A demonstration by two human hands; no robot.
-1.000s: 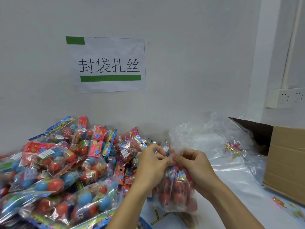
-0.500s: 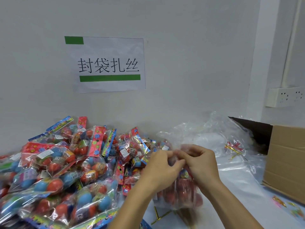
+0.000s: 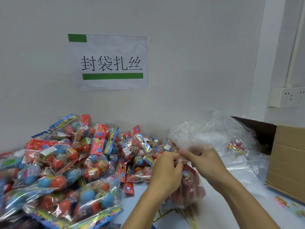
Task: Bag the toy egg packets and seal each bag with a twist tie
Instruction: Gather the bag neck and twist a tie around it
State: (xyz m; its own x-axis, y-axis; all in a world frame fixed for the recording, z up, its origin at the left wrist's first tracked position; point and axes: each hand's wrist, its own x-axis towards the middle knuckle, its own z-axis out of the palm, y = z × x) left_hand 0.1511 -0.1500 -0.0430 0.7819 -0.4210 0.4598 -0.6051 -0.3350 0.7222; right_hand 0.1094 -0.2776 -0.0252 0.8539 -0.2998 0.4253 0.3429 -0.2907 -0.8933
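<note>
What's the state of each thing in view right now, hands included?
left hand: pinches the neck of the bag.
right hand: pinches the same neck; blurred.
bag: filled with red toy eggs, gathered at the top; tie not discernible.
packet pile: heaped loose on the table, unbagged.
clear bags: crumpled heap, empty.
cardboard box: open at the top.
gold twist ties: lying loose on the table.

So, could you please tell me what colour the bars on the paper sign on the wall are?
Green; the bars on the paper sign show clearly in the head view.
</note>
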